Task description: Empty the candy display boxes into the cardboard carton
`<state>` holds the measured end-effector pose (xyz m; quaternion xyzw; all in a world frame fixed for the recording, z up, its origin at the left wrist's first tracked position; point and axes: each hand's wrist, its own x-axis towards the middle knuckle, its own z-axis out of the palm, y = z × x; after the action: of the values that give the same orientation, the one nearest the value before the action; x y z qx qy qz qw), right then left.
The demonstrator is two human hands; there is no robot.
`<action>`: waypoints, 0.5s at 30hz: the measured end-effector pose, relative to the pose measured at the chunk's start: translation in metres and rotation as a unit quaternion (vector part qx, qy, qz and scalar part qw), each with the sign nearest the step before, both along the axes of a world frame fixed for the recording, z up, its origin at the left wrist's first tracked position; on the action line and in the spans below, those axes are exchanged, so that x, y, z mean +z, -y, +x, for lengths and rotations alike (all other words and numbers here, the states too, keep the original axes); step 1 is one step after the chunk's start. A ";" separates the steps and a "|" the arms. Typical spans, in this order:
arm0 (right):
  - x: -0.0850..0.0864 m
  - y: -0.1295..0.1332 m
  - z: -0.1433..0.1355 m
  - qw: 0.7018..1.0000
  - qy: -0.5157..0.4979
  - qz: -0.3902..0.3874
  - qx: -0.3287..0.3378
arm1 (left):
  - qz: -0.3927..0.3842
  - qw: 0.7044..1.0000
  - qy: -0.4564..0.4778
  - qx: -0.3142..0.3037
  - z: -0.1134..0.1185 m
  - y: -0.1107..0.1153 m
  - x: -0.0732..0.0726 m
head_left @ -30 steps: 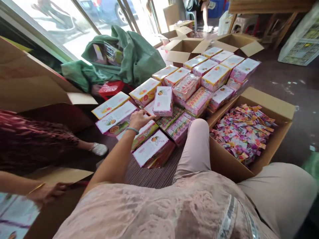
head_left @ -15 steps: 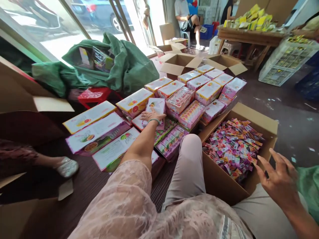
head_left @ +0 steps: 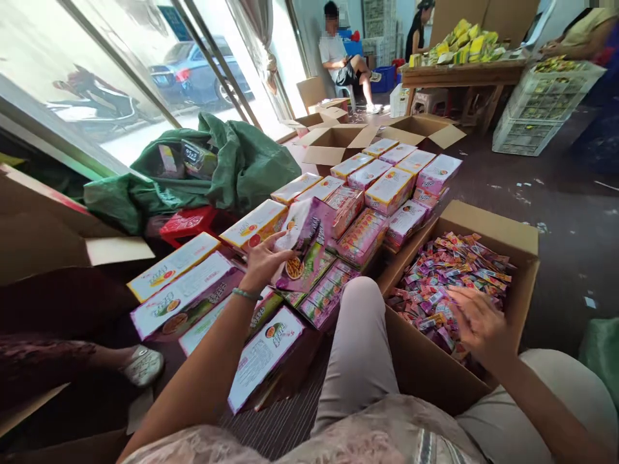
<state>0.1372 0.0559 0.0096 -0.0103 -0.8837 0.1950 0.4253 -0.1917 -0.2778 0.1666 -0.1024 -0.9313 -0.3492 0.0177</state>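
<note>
My left hand (head_left: 265, 263) grips the near left edge of a white and purple printed carton (head_left: 300, 222), which is tilted up above the other cartons. Whether it is a whole box or only a lid I cannot tell. Just below it lie display boxes (head_left: 329, 293) showing rows of small purple and green packets. My right hand (head_left: 481, 322), slightly blurred, hovers over a large open cardboard box (head_left: 525, 303) filled with small colourful sachets (head_left: 449, 264). Its fingers are stretched out and somewhat apart, with nothing visible in them.
Rows of printed cartons (head_left: 181, 293) cover the low surface before me. Behind are open cardboard boxes (head_left: 333, 138), a green sack (head_left: 246, 164) and a red stool (head_left: 186, 222). Crates (head_left: 527, 132) stand by a wooden table (head_left: 464, 76). Several people are nearby; a shoe (head_left: 145, 365) shows at left.
My left hand has lifted and tilted the carton it was resting on. My right hand has moved left, from beside the large box to over the sachets. The view has shifted slightly.
</note>
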 end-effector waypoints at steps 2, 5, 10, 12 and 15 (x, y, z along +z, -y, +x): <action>0.029 0.021 -0.028 0.998 -0.012 0.003 0.063 | 0.001 0.996 0.003 -0.084 0.028 -0.041 0.013; 0.066 0.037 -0.058 0.992 0.026 0.044 0.119 | 0.022 0.974 0.037 -0.223 0.073 -0.109 0.020; 0.084 0.019 -0.051 0.978 0.152 0.105 0.096 | 0.055 0.909 0.223 -0.347 0.117 -0.181 0.000; 0.081 0.009 -0.037 0.975 0.162 0.107 0.108 | 0.097 0.874 0.294 -0.374 0.121 -0.196 -0.011; 0.075 0.004 -0.022 0.979 0.141 0.068 0.134 | 0.124 0.812 0.420 -0.387 0.124 -0.211 -0.029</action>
<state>0.1148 0.0517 0.0845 0.1095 -0.9393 0.1866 0.2663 -0.0677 -0.0668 0.1378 -0.2945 -0.6804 -0.4490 -0.4988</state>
